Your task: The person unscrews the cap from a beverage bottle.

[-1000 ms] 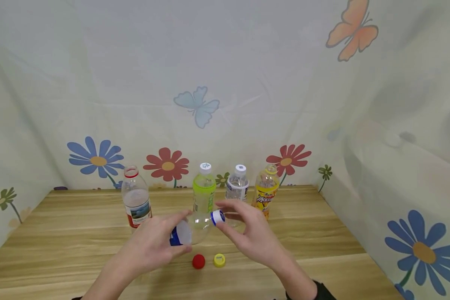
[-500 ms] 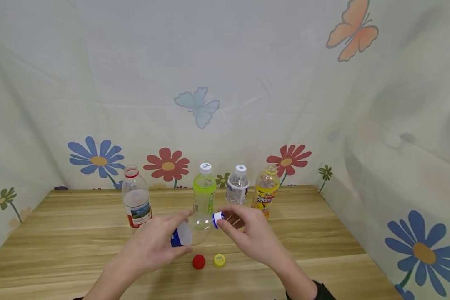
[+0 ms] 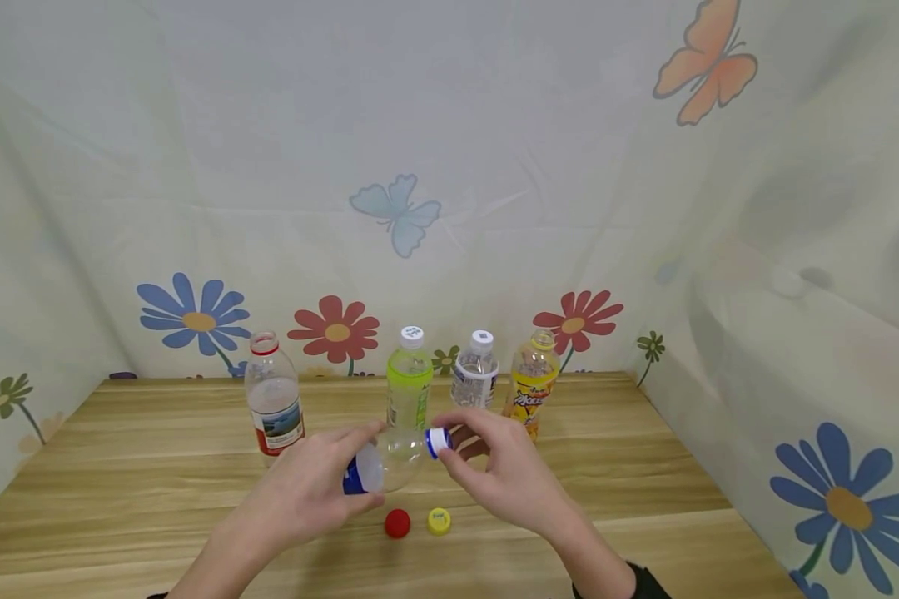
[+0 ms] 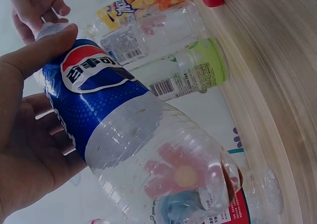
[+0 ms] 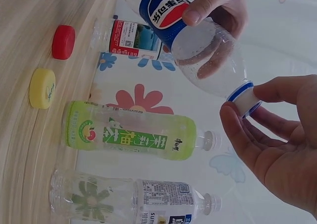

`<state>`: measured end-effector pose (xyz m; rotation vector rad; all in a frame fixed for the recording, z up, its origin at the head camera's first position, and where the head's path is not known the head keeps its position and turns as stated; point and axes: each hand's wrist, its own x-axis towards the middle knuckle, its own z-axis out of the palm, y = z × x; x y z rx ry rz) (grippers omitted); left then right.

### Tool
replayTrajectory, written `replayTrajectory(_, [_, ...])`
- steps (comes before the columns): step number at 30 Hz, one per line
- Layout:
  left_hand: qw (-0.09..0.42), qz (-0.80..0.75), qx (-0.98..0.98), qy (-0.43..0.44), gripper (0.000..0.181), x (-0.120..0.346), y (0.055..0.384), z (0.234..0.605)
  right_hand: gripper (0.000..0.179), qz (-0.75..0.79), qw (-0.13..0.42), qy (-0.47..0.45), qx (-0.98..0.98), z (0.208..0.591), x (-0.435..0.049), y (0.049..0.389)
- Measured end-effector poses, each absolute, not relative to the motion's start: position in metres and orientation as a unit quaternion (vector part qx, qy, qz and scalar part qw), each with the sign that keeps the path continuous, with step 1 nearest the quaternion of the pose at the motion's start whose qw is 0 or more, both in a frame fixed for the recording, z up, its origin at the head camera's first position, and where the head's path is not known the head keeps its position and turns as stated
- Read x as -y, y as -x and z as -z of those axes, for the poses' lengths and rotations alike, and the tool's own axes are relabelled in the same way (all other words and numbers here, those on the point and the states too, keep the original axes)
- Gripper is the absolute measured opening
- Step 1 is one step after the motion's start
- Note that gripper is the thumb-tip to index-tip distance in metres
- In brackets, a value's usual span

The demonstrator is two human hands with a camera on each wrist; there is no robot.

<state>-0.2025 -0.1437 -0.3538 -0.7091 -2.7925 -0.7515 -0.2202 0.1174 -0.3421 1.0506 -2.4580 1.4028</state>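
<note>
My left hand [image 3: 310,478] grips a clear plastic cola bottle [image 4: 133,130] with a blue label, tilted so that its neck leans toward my right hand. The thumb lies across the label in the left wrist view. At the bottle's neck, my right hand [image 5: 277,140] pinches the white cap [image 5: 245,100] with a blue ring between thumb and fingers. Whether the cap sits tight or loose on the mouth, I cannot tell. On the table below the hands lie a red cap [image 3: 398,523] and a yellow cap [image 3: 439,522].
Behind the hands stand a capless red-labelled bottle [image 3: 275,408], a green-labelled bottle [image 3: 409,378] with a white cap, a clear bottle [image 3: 476,374] with a white cap, and a capless yellow-labelled bottle [image 3: 532,387]. A flowered cloth [image 3: 494,166] rises behind the wooden table [image 3: 142,499].
My right fingers have shifted their hold around the white cap, which stays at the bottle's neck. The left hand and the bottle have hardly moved.
</note>
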Motion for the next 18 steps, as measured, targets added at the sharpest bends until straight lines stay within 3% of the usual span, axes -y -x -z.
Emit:
replayTrajectory(12, [0.077,0.254,0.937,0.226,0.074,0.1431,0.2022,0.3546,0.035,-0.465,0.056,-0.34,0.815,0.3421,-0.1177,0.2194])
replayTrajectory(18, [0.067,0.254,0.937,0.23,0.073,0.1434,0.2024,0.3545,0.029,-0.46,0.07,-0.304,0.831,0.344,-0.1155,0.2196])
